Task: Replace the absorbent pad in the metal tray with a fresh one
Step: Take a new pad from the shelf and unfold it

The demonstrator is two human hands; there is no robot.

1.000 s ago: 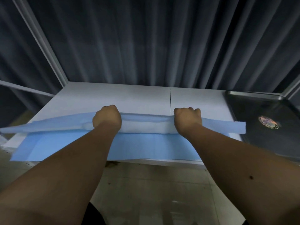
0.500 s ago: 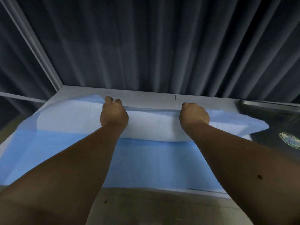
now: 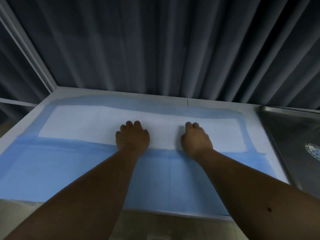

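Observation:
A large absorbent pad (image 3: 69, 170) lies spread across the white table (image 3: 24, 120). Its near half shows blue backing. Its far half shows a white face (image 3: 86, 122) with a blue border. My left hand (image 3: 132, 137) and my right hand (image 3: 195, 137) rest side by side on the white face near the fold line, knuckles up and fingers loosely bent, with no edge of the pad between them. The metal tray (image 3: 285, 129) stands at the right end of the table, touching the pad's right edge. No pad shows in the visible part of the tray.
A round sticker (image 3: 313, 151) sits on the tray floor at the right frame edge. A dark pleated curtain (image 3: 155, 49) hangs right behind the table. A white frame post (image 3: 26, 44) rises at the back left corner. The floor shows below the table's front edge.
Both hands carried the pad's folded flap away from me and laid it flat on the far side of the table, then let go of its edge. The pad now lies unfolded.

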